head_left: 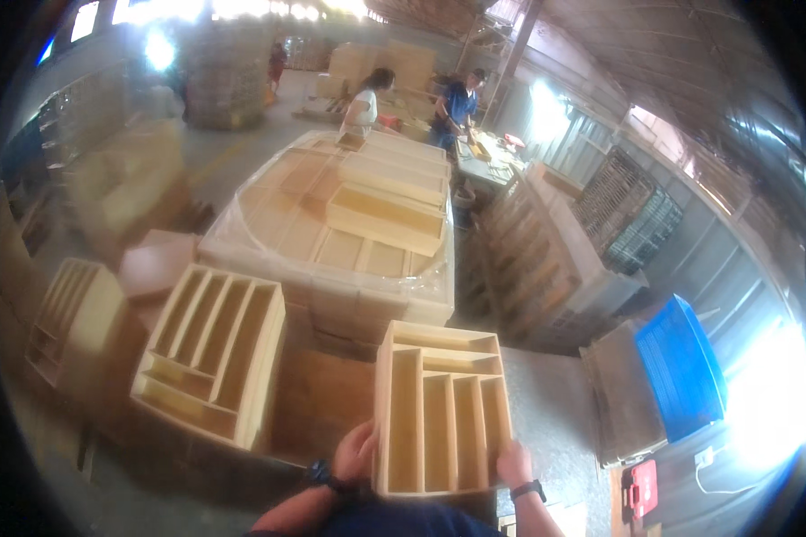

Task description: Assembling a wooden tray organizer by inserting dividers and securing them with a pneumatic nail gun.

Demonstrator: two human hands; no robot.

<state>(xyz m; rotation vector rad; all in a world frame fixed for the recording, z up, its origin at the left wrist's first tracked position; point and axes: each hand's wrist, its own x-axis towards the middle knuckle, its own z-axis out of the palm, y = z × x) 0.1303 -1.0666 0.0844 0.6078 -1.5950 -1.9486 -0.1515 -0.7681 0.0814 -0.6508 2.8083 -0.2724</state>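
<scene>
A light wooden organizer tray [438, 421] with several long compartments and two crosswise ones is between my hands, just in front of my body. My left hand [356, 454] grips its left side wall low down, the fingers partly hidden behind the wood. At the lower right corner, my right hand [514, 465] is closed on the opposite wall. Left of it stands a stack of similar wooden trays [264, 376], the top one showing its dividers. Whether the held tray rests on the work surface or is lifted, I cannot tell.
Ahead stands a wide, plastic-wrapped pallet load [367, 291] with wooden boxes [390, 217] on top. More trays [90, 309] stand far left. To the right are a blue plastic bin [681, 367], a red case [640, 490] and a wooden crate [555, 246]. Two people work beyond.
</scene>
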